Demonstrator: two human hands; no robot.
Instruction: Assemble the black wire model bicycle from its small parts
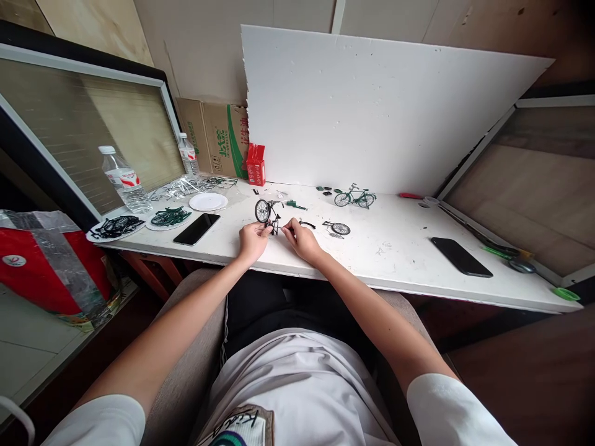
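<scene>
A long white tabletop (395, 257), smudged with small dark marks, carries three round white plates (208, 201) at its left — two heaped with black and green plastic parts (170, 216) — beside clear labelled bottles (124, 181) and a flat black phone (197, 228). A shiny tangle (179, 188), probably clear packaging, lies behind. Farther right stand a green model bicycle (355, 197) and a loose black spoked wheel (341, 228), lying flat.

White table (395, 241) before a pale wall (204, 49)

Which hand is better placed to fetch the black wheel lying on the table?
Likely the right hand: it is nearer that black wheel, while the left hand holds the black model bicycle.
</scene>
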